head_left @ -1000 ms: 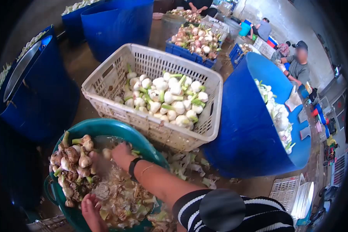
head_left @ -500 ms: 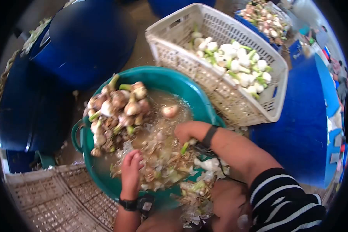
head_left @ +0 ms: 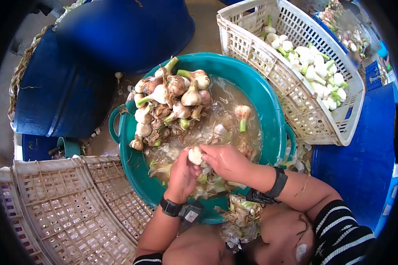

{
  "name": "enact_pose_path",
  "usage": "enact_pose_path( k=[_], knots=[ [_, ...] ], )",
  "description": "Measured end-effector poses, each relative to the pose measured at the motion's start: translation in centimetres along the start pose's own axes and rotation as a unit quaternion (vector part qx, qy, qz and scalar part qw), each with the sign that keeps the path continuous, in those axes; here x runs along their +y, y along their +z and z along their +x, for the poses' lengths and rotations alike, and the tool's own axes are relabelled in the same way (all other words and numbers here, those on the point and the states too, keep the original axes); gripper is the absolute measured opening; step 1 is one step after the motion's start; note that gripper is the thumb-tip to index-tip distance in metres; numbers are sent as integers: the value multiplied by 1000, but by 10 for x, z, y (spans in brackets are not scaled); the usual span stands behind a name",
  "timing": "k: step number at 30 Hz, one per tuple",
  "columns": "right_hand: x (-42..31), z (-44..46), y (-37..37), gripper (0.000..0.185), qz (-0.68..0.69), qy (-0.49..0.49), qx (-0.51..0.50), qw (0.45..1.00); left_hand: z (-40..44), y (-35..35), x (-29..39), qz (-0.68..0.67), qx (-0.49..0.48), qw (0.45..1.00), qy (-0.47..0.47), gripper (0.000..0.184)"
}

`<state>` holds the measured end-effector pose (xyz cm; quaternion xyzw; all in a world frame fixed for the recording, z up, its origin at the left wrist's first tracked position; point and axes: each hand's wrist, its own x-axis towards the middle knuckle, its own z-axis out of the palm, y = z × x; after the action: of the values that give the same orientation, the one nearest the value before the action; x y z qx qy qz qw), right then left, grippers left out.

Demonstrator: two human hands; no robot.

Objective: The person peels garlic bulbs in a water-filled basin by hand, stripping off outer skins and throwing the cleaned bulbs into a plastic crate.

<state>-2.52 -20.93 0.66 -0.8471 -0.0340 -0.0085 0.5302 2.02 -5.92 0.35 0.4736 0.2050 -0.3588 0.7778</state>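
Note:
Over the near half of a green tub (head_left: pixel 269 95), a pale garlic bulb (head_left: pixel 195 156) is pinched between both hands. My left hand (head_left: pixel 181 176) wraps its fingers round the bulb from the left. From the right, my right hand (head_left: pixel 227 164) grips the same bulb with its fingertips. Murky water in the tub carries loose peelings (head_left: pixel 208 187) under the hands. One unpeeled garlic bulb (head_left: pixel 242 112) with a green stem floats to the right. A heap of unpeeled garlic (head_left: pixel 174 95) fills the tub's far left side.
A white crate (head_left: pixel 278 77) with peeled garlic (head_left: pixel 314 66) stands beyond the tub at right. Blue barrels (head_left: pixel 132 31) stand at far left, and a blue surface (head_left: pixel 353 150) lies at right. An off-white crate (head_left: pixel 62 203) sits at near left. Peelings (head_left: pixel 243 212) pile near my lap.
My right hand has come up out of the water and moved left to meet my left hand. A garlic bulb is now between them. The view has shifted.

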Motion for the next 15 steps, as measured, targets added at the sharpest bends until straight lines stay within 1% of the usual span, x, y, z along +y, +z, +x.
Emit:
enact_pose_path(
  k=[1, 3, 4, 5, 6, 7, 8, 9, 10, 11, 12, 14, 15],
  knots=[
    [-2, 1, 0, 29, 0, 3, 0, 1000, -4, 3, -1, -17, -6, 999, -29, 35],
    [-5, 5, -2, 17, 116, 7, -11, 993, -6, 9, -1, -33, 2, 999, -24, 35],
    [-4, 8, -2, 17, 116, 8, -9, 993, -7, 9, 1, -3, -1, 1000, -21, 36],
    [-2, 10, -2, 16, 49, -81, 51, 994, -8, 9, 2, 26, -3, 1000, -17, 38],
    [-1, 12, -1, 16, -18, -168, 110, 979, -10, 10, 5, 25, -3, 1000, -18, 38],
    [1, 11, -2, 16, -18, -169, 107, 980, -12, 12, 8, 38, 11, 999, -14, 39],
    [4, 9, -4, 15, -86, -174, 40, 980, -13, 12, 10, 51, 25, 998, -9, 40],
    [5, 8, -5, 17, -152, -177, -27, 972, -12, 9, 11, 49, 26, 998, -9, 40],
    [0, 8, -7, 17, -151, -176, -29, 972, -11, 4, 11, 66, 17, 997, -30, 40],
    [-8, 6, -10, 14, -194, -166, -69, 964, -9, 0, 11, 82, 9, 995, -51, 39],
    [-13, 5, -11, 12, -236, -155, -110, 953, -9, -3, 9, 82, 11, 995, -53, 39],
    [-9, 10, -6, 14, -234, -143, -123, 954, -8, -9, 7, 115, -42, 991, -51, 40],
    [-5, 13, -4, 18, -235, -131, -136, 953, -8, -11, 6, 116, -41, 991, -51, 40]
  ],
)
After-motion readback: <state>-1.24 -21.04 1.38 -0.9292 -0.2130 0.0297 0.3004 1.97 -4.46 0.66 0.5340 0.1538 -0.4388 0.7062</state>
